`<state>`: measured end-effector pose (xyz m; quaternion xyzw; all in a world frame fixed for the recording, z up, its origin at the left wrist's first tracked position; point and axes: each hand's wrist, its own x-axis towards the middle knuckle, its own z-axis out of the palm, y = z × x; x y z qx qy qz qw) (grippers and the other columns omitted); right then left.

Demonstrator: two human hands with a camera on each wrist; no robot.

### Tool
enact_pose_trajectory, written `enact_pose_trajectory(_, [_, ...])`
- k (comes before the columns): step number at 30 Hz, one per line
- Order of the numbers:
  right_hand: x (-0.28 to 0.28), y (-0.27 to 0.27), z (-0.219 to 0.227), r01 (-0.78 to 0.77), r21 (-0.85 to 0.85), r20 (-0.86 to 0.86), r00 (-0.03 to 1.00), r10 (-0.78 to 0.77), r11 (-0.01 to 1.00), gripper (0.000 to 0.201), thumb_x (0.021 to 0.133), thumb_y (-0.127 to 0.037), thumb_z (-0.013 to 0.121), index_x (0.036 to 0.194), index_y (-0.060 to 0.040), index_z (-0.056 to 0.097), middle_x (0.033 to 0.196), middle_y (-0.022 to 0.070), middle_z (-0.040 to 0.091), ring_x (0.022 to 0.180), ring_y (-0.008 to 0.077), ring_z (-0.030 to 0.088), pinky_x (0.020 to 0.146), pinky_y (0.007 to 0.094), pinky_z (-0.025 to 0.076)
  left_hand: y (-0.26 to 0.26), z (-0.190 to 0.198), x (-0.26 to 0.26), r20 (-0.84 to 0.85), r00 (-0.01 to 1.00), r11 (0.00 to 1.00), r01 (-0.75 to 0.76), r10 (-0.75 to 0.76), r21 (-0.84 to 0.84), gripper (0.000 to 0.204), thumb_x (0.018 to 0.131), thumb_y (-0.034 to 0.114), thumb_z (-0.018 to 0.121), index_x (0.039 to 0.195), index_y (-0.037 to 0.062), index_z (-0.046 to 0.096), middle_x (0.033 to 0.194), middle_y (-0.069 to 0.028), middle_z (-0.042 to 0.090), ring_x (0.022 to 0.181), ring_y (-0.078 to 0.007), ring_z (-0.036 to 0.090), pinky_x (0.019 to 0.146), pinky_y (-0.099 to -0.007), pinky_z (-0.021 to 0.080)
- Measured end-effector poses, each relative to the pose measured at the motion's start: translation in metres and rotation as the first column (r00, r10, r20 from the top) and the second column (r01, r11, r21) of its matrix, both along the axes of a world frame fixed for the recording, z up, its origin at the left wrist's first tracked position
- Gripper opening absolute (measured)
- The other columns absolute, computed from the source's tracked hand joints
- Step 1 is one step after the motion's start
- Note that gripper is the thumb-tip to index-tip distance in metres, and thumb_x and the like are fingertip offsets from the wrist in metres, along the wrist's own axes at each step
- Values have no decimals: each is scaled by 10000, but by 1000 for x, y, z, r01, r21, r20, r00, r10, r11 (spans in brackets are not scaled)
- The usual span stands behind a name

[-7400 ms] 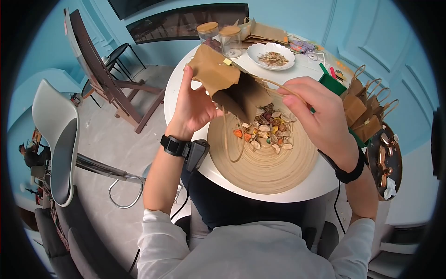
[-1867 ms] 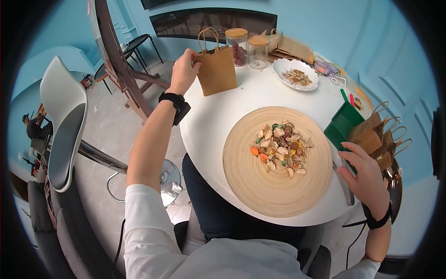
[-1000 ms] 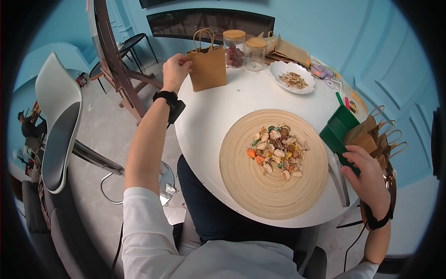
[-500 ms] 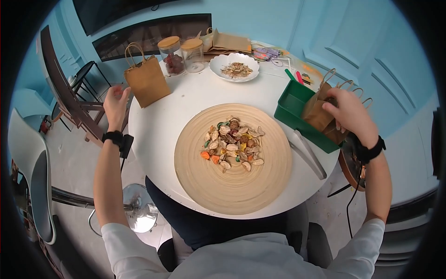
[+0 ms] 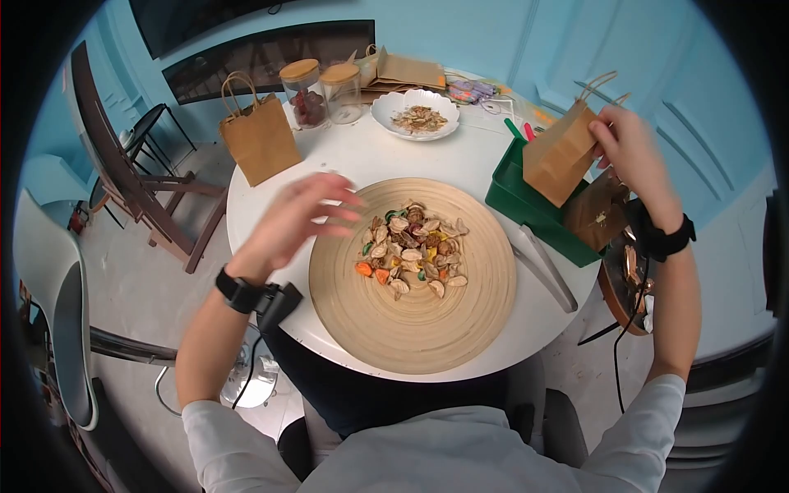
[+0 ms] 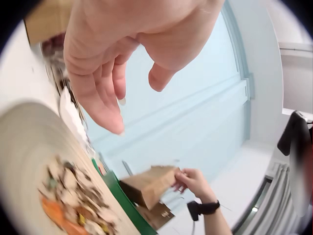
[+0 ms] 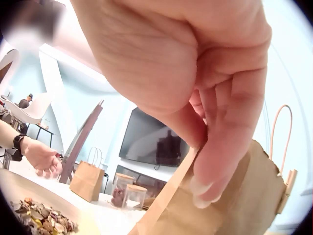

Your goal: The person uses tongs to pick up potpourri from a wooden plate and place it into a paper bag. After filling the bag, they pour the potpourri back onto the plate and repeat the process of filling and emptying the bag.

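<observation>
My right hand pinches the edge of a brown paper bag with thumb and fingers, holding it tilted above a green box. In the right wrist view, a small wooden clip shows beside this bag. More paper bags stay in the box. My left hand, blurred and with loose fingers, hovers over the left edge of a round wooden plate. Potpourri of dried petals and pods lies heaped on the plate. Another paper bag stands upright at the table's back left.
Metal tongs lie between plate and box. Two lidded glass jars stand at the back, near a white scalloped bowl with dried bits and some flat paper bags. A wooden easel is on the floor at left.
The bag both hands held over the plate now stands at back left. My left hand has left it and come toward the plate; my right hand has raised another bag from the box.
</observation>
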<state>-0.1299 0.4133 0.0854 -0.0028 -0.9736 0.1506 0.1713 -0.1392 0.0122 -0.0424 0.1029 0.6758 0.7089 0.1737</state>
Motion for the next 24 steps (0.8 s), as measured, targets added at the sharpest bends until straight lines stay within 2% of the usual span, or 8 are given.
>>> enact_pose_trajectory(4, [21, -30, 10, -160, -72, -220, 965, 141, 984, 201, 953, -151, 581, 887, 38, 599, 672, 96, 628, 567, 148, 634, 540, 281, 488, 56, 6, 14, 183, 949, 956, 222, -257, 193, 759, 979, 658, 323, 1299, -13, 481, 1248, -235, 571, 1171, -324, 591, 945, -496, 542])
enact_pose_trajectory(6, [36, -48, 4, -353, -36, -414, 857, 307, 935, 158, 939, -132, 619, 896, 20, 608, 671, 91, 628, 561, 150, 634, 532, 278, 483, 73, 1, 7, 334, 808, 814, 278, -485, 510, 854, 939, 733, 287, 1347, 1, 449, 1314, -250, 520, 1249, -336, 533, 1004, -550, 486])
enact_pose_trajectory(10, [75, -82, -17, -477, 247, -415, 734, 537, 843, 109, 878, -117, 704, 947, -53, 649, 722, 94, 654, 596, 271, 643, 531, 315, 502, 85, -4, 1, 320, 794, 726, 207, -516, 656, 930, 887, 804, 278, 1415, 50, 407, 1358, -204, 499, 1294, -337, 490, 1056, -578, 421])
enact_pose_trajectory(12, [86, -89, -31, -585, 442, -397, 552, 733, 680, 170, 827, -87, 733, 954, -19, 642, 848, 74, 664, 678, 223, 661, 512, 316, 487, 83, -4, 5, 204, 908, 743, 153, -366, 652, 977, 869, 833, 174, 1539, 124, 235, 1472, -166, 425, 1346, -331, 445, 1061, -581, 406])
enact_pose_trajectory(14, [100, -100, -36, -659, 422, -343, 519, 783, 622, 201, 782, -77, 728, 954, -18, 645, 829, 57, 630, 672, 188, 631, 509, 293, 476, 72, -9, 9, 260, 910, 779, 101, -324, 619, 988, 833, 868, 159, 1531, 181, 283, 1514, -114, 400, 1377, -321, 417, 1095, -566, 367])
enact_pose_trajectory(16, [106, -107, -42, -682, 396, -325, 523, 788, 615, 212, 768, -88, 717, 956, -18, 647, 801, 45, 607, 660, 180, 615, 510, 286, 470, 60, -17, 11, 244, 866, 674, 136, -437, 726, 1004, 824, 877, 164, 1516, 167, 324, 1496, -112, 426, 1370, -310, 429, 1101, -531, 372])
enact_pose_trajectory(22, [104, -116, -57, -752, 387, -299, 445, 844, 533, 229, 753, -122, 697, 950, -15, 650, 742, 33, 553, 622, 171, 586, 504, 272, 454, 27, -34, 15, 307, 857, 691, 75, -413, 719, 1015, 817, 888, 217, 1449, 121, 425, 1390, -109, 528, 1265, -283, 522, 1057, -511, 415])
enact_pose_trajectory(24, [108, -112, -59, -764, 373, -275, 450, 849, 526, 242, 746, -138, 722, 944, -19, 650, 741, 38, 550, 595, 176, 578, 494, 270, 446, 18, -35, 14, 252, 857, 604, 84, -449, 792, 940, 858, 843, 263, 1415, 115, 467, 1339, -104, 567, 1212, -273, 555, 1039, -494, 426])
